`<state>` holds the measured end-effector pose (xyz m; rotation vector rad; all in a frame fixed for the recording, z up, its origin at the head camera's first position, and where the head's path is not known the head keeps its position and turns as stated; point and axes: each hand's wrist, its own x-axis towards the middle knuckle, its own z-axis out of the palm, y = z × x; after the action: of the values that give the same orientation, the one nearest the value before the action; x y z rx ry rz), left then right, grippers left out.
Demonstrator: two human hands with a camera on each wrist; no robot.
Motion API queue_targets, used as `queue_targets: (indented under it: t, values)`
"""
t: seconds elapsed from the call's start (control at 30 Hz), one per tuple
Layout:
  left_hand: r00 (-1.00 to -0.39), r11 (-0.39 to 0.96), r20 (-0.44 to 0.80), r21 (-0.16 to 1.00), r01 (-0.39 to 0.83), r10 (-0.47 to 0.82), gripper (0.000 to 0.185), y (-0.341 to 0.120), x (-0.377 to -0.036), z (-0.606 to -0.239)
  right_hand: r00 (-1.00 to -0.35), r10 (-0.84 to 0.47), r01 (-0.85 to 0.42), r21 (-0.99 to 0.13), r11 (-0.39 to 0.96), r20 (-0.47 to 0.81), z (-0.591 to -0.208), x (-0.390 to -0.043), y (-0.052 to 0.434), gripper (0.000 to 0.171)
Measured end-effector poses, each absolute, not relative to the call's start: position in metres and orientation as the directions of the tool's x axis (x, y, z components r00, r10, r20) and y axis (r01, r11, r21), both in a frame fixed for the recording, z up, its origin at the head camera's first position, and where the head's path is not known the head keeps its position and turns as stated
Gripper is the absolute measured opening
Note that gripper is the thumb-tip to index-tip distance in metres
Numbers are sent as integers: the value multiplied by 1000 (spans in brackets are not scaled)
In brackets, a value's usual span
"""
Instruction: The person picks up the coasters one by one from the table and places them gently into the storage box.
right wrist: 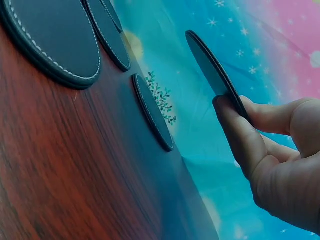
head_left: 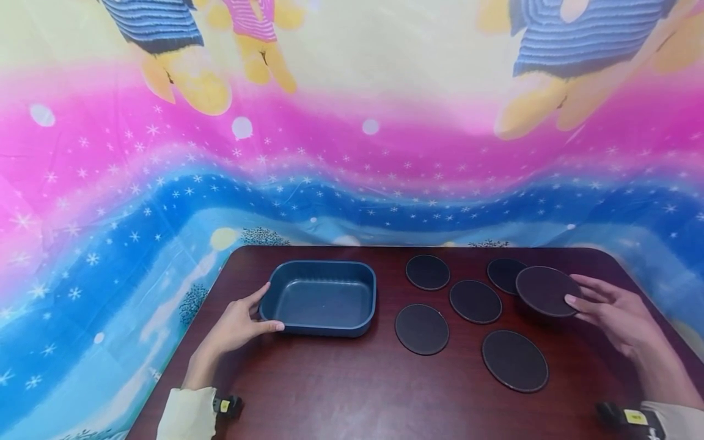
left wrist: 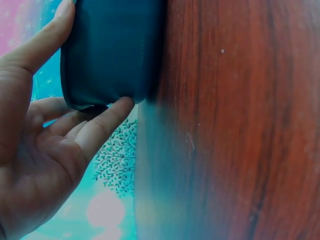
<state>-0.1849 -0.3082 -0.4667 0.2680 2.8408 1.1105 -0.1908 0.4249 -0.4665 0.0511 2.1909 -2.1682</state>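
My left hand (head_left: 242,321) grips the left end of a dark blue rectangular plastic container (head_left: 319,330), thumb over its near rim. In the left wrist view, fingers (left wrist: 107,122) press against the end wall of the container (left wrist: 115,55). A round black coaster (head_left: 547,291) is pinched at its right edge by my right hand (head_left: 618,311), raised above the table. The right wrist view shows this coaster (right wrist: 212,62) tilted, thumb on one face and fingers on the other. Several like it lie flat, including a partly covered coaster (head_left: 503,274) behind the held one.
The dark red wooden table (head_left: 352,391) has rounded far corners. Flat on it lie a near-right coaster (head_left: 515,360), a near-left coaster (head_left: 421,329), a middle coaster (head_left: 475,301) and a far coaster (head_left: 428,272). A printed cloth (head_left: 352,153) hangs behind the table.
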Motion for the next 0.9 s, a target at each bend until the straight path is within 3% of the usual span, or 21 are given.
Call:
queue_targets:
  t: [0.4, 0.67, 0.9]
  values:
    - [-975, 597, 16, 788, 148, 220, 102, -315, -185, -471, -997, -15, 77, -995, 66, -78, -468, -191, 427, 50]
    - [-977, 584, 13, 800, 136, 211, 97, -318, -185, -471, -997, -47, 68, -998, 9, -68, -465, -192, 420, 48]
    - [-976, 585, 15, 798, 142, 217, 97, -319, -186, -472, -993, -58, 98, -992, 81, -103, -464, -194, 405, 56]
